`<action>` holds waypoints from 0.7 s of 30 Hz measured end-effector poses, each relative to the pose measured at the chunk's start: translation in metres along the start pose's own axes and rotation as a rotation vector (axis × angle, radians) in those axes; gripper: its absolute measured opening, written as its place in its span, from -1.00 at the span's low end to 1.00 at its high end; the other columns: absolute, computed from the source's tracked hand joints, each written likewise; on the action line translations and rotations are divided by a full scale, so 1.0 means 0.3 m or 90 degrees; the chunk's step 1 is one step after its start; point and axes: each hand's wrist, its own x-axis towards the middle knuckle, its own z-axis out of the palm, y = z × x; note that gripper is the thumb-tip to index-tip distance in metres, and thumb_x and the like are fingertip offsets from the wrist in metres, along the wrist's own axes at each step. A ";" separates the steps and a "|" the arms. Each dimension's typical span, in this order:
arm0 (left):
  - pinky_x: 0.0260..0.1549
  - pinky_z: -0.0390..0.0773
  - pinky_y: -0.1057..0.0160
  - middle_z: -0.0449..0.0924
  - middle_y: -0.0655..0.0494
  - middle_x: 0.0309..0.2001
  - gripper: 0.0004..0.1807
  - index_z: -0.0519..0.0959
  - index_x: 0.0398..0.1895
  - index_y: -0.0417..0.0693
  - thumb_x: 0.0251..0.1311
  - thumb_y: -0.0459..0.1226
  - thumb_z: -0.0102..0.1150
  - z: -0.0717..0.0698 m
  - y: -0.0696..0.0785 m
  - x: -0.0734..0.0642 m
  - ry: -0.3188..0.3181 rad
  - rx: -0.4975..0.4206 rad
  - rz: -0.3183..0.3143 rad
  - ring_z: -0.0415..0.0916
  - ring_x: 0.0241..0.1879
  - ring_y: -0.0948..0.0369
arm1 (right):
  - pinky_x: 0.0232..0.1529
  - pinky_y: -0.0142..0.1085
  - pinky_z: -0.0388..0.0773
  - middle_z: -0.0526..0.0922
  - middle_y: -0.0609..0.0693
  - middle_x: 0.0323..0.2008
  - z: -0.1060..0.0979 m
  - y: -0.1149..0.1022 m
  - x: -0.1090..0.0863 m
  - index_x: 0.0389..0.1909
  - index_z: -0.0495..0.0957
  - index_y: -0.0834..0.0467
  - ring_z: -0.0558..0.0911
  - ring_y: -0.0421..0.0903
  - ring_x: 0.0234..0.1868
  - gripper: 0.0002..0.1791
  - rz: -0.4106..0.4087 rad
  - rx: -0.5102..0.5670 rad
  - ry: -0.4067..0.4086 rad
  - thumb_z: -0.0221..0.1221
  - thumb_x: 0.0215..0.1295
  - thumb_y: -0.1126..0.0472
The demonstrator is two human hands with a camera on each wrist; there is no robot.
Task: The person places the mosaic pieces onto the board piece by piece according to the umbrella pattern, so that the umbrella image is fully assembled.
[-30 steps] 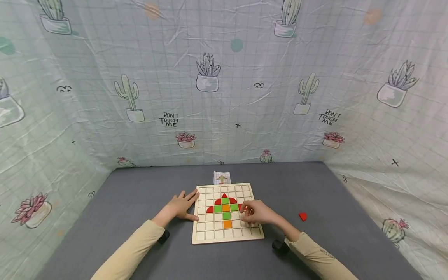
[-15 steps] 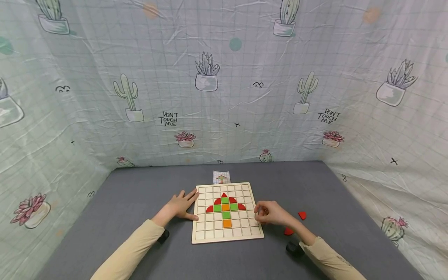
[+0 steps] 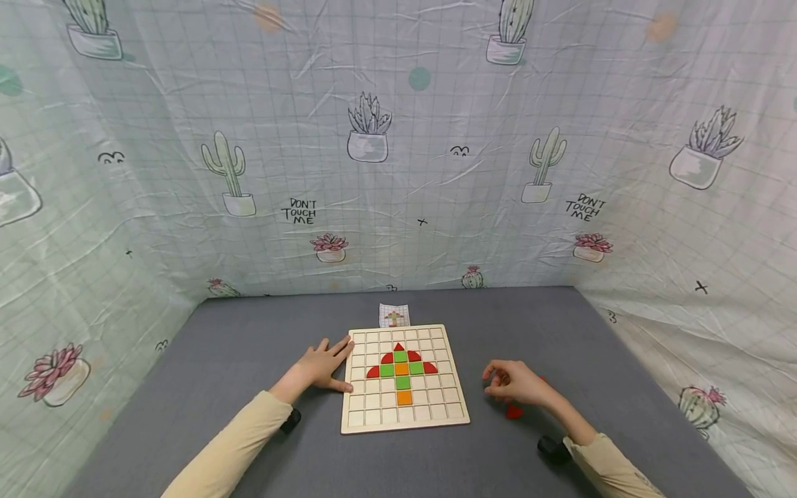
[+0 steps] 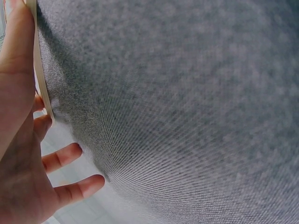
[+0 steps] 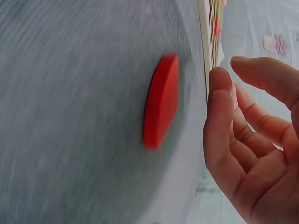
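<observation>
A light wooden grid board (image 3: 429,413) lies on the table, bearing red, green and orange pieces in an arrow-like pattern. At its left edge my left hand (image 3: 322,365) rests with fingers spread; the left wrist view shows the thumb (image 4: 18,42) along the board's edge. My right hand (image 3: 517,382) hovers right of the board, fingers loosely bent, thumb apart, holding nothing. Close under it lies a red quarter-round piece (image 3: 513,412), large in the right wrist view as the red piece (image 5: 162,102). My hand mostly hides another red piece (image 3: 544,379).
A small card (image 3: 394,315) printed with a similar pattern lies behind the board. The grey table (image 3: 280,325) is enclosed by a curtain (image 3: 398,187) with cactus drawings. Black wrist bands (image 3: 553,449) sit on both wrists.
My right hand has moved from over the board to the right, above the loose red pieces, uncovering a red piece at the pattern's right end. My left hand has stayed in place.
</observation>
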 end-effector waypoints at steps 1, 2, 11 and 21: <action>0.09 0.14 -0.23 -0.10 0.05 0.41 0.04 -0.05 0.39 -0.02 -0.10 0.29 0.04 -0.001 0.001 -0.001 -0.001 0.000 0.000 -0.04 0.30 -0.19 | -0.61 -0.37 0.48 0.55 0.04 -0.58 -0.007 0.004 -0.008 -0.25 0.46 0.30 0.52 -0.21 -0.63 -0.76 0.003 -0.001 0.002 0.20 0.10 0.25; 0.10 0.14 -0.23 -0.11 0.05 0.41 0.04 -0.05 0.39 -0.02 -0.10 0.29 0.04 -0.001 0.001 -0.001 -0.002 0.000 0.000 -0.04 0.30 -0.19 | -0.62 -0.37 0.48 0.55 0.04 -0.57 -0.014 0.008 -0.016 -0.25 0.46 0.30 0.52 -0.21 -0.63 -0.76 0.007 0.000 0.005 0.19 0.11 0.26; 0.09 0.15 -0.23 -0.11 0.06 0.41 0.05 -0.05 0.39 -0.02 -0.11 0.29 0.04 -0.001 0.003 0.001 0.001 0.002 -0.002 -0.04 0.30 -0.20 | -0.59 -0.33 0.49 0.57 0.11 -0.52 -0.074 0.048 -0.089 -0.21 0.45 0.33 0.55 -0.20 -0.56 -0.80 0.018 0.000 0.025 0.12 0.16 0.32; 0.09 0.14 -0.25 -0.10 0.05 0.41 0.04 -0.03 0.39 -0.03 -0.11 0.29 0.06 -0.002 0.004 0.000 0.005 -0.002 -0.003 -0.04 0.30 -0.23 | -0.55 -0.28 0.51 0.59 0.17 -0.45 -0.159 0.124 -0.156 -0.15 0.43 0.36 0.57 -0.18 -0.51 -0.76 0.067 -0.003 0.039 0.09 0.18 0.33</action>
